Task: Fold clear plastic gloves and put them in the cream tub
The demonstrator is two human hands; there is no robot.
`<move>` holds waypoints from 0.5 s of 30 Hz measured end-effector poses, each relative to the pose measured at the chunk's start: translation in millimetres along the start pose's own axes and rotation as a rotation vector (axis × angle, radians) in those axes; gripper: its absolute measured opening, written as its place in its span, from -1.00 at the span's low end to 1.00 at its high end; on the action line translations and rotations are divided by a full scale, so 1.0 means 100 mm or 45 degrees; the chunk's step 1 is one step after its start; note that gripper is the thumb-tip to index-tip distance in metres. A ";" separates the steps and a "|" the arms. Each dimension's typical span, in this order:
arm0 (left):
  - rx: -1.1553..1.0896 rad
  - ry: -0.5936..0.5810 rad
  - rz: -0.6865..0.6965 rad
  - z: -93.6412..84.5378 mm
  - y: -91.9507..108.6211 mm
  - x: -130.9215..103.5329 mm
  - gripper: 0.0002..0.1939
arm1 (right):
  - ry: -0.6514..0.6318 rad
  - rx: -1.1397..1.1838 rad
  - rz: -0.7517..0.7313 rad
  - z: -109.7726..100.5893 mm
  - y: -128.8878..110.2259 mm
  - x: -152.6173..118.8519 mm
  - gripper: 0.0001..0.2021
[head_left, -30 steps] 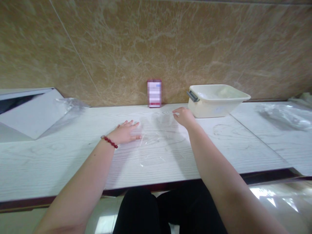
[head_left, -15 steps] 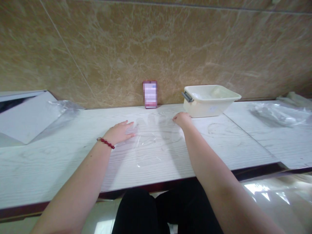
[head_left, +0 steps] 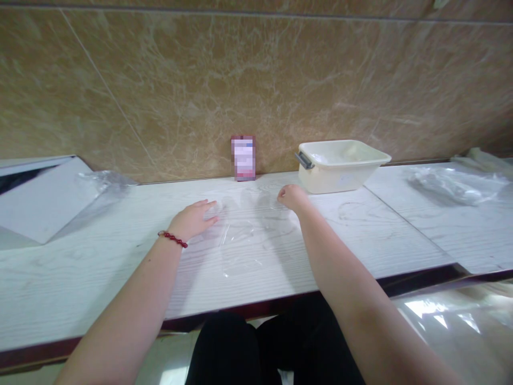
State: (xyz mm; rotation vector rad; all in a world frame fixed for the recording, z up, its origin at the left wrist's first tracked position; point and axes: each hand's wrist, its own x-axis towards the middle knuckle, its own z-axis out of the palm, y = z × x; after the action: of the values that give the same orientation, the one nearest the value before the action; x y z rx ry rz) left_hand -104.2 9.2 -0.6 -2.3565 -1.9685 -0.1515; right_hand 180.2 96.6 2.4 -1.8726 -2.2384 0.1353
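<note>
A clear plastic bag or sheet [head_left: 242, 248] lies flat on the white wood-grain table [head_left: 100, 267], its outline faint. My left hand [head_left: 193, 219], with a red bead bracelet at the wrist, rests at the left of the plastic, fingers spread and nothing in them. At the upper right of the plastic is my right hand [head_left: 290, 197], its fingers curled together in a pinch; whatever they hold, if anything, is too faint to make out. Just behind that hand sits a cream plastic tub [head_left: 340, 176] with a grey handle clip.
A phone [head_left: 243, 159] leans upright on the marble wall. On the left is a white box [head_left: 48, 206] with crumpled clear plastic [head_left: 108, 182] beside it. More clear plastic bags [head_left: 460, 187] lie at the far right. The table's front edge runs above my knees.
My right hand has moved slightly left, away from the tub, and its fingers are more curled. My left hand stays nearly in place. The view has shifted a little.
</note>
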 end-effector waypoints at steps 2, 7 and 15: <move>-0.011 0.027 0.015 0.01 -0.01 0.01 -0.41 | 0.034 0.040 -0.050 -0.03 -0.03 -0.02 -0.81; -0.004 0.092 -0.046 0.00 0.01 0.01 -0.45 | 0.039 0.223 -0.126 -0.09 -0.07 -0.07 -0.79; -0.095 0.475 -0.306 -0.24 0.23 -0.01 -0.60 | -0.022 0.447 -0.242 -0.14 -0.03 -0.13 -0.52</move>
State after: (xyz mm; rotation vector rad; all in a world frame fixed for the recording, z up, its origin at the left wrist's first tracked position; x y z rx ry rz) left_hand -82.8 1.8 23.6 -1.9398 -2.0693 -0.6363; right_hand 182.7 82.7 14.7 -1.4766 -2.2152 0.4795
